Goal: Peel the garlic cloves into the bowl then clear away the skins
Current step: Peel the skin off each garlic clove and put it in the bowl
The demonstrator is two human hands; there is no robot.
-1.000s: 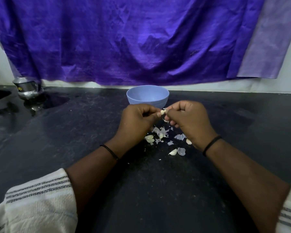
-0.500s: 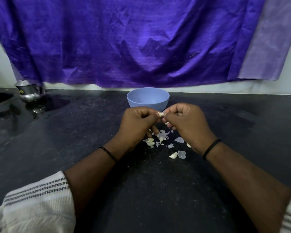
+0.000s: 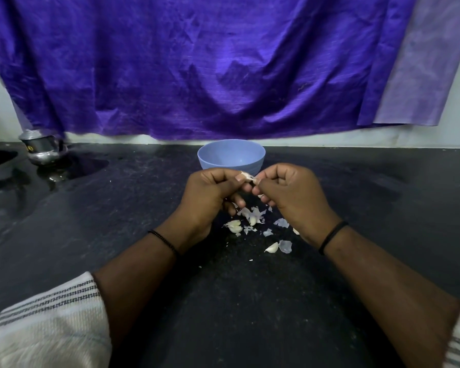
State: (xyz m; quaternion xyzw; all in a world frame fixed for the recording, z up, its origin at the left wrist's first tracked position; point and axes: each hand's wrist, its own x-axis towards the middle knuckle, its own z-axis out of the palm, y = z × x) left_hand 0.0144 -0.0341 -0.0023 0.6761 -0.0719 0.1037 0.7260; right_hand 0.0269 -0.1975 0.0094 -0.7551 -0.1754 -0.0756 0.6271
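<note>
One clove (image 3: 247, 176) between both hands' fingertips (image 3: 240, 178)

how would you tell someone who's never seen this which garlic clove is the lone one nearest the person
Start at the light blue bowl at the back of the black counter and come toward the person, past the two hands and the litter of skins. The garlic clove lies nearest the person, just inside the right wrist. It is plump and cream-white, beside a flat translucent skin.

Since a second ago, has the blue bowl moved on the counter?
No. The blue bowl sits as before, below the purple cloth; only the camera shifted.
</note>
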